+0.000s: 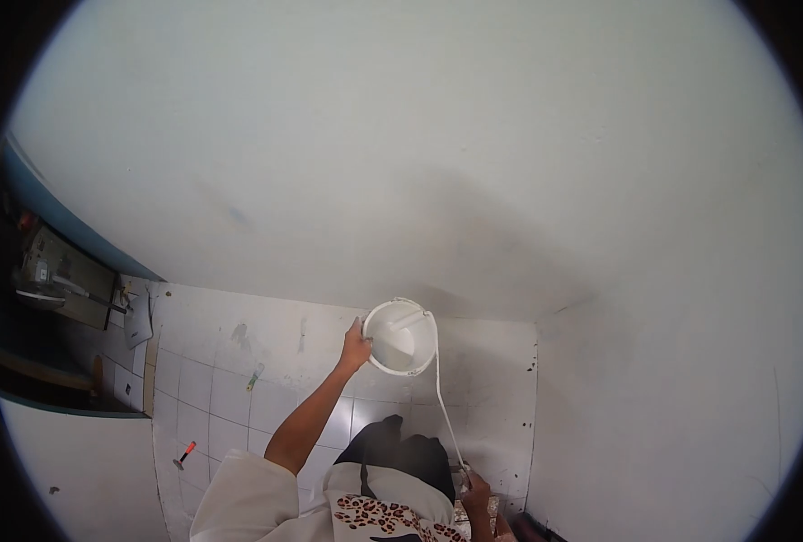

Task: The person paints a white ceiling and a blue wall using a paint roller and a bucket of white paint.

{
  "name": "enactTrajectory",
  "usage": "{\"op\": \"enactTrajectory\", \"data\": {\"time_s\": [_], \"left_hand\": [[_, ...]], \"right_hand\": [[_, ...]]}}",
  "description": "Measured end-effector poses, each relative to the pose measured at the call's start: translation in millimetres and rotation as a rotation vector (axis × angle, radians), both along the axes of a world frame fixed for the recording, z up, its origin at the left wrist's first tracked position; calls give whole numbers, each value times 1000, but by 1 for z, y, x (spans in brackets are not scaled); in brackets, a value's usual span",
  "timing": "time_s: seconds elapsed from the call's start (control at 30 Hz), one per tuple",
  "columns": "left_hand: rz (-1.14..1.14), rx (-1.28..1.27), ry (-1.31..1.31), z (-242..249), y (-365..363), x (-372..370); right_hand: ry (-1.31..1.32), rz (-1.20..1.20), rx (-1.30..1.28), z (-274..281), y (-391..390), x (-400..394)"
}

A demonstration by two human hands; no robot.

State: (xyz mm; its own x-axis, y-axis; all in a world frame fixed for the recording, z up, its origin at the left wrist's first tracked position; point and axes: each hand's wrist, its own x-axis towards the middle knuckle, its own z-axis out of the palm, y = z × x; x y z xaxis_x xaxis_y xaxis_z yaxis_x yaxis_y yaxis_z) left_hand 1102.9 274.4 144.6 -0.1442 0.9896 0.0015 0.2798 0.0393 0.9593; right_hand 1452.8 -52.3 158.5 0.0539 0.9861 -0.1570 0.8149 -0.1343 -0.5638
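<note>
A white bucket (374,316) is held up in front of me by my left hand (356,348), whose fingers grip its left rim. White paint or a similar liquid appears to lie inside. My right hand (475,492), low and close to my body, is closed around the lower end of a paint roller (439,388). Its long thin white rod runs up along the right side of the bucket and bends over the rim. The roller's white head lies inside the bucket, near the far wall.
A pale wall (374,181) rises ahead, with another wall (672,388) at right. On the white tiled floor (184,361) lie a scraper (255,377) and an orange-handled tool (184,454). A doorway at left shows a standing fan (44,280) beyond.
</note>
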Motion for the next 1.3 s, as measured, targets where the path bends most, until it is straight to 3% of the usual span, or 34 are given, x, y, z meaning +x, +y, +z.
{"op": "enactTrajectory", "data": {"time_s": [0.27,0.33,0.43,0.57,0.63,0.73,0.77,0.83,0.87,0.93,1.23,1.3], "left_hand": [[10,-17,-73,-6,-1,0],[70,-30,-78,-14,-2,9],[151,-11,-123,-23,-6,21],[197,-71,-116,-44,-4,50],[261,-78,-116,-64,-7,62],[288,-10,-101,-67,-9,72],[289,-19,-102,-70,-10,76],[320,-92,-134,-75,-11,77],[322,-99,-129,-77,-13,77],[330,-82,-54,-85,-15,77],[448,-121,-99,-98,-31,92],[468,-105,-128,-109,-33,96]], "right_hand": [[-19,-25,93,26,-31,-3],[246,-266,-101,32,-40,9],[13,-61,60,64,-19,4],[62,-100,-120,39,-17,46],[64,-90,-67,64,7,45],[136,-127,-130,144,69,4],[134,-128,-138,97,37,42],[-168,151,-76,14,-21,106],[-164,153,-83,-19,-52,133],[53,-15,-334,-25,-53,141],[303,-104,-145,-5,-3,119],[405,-140,-152,-25,-6,123]]}}
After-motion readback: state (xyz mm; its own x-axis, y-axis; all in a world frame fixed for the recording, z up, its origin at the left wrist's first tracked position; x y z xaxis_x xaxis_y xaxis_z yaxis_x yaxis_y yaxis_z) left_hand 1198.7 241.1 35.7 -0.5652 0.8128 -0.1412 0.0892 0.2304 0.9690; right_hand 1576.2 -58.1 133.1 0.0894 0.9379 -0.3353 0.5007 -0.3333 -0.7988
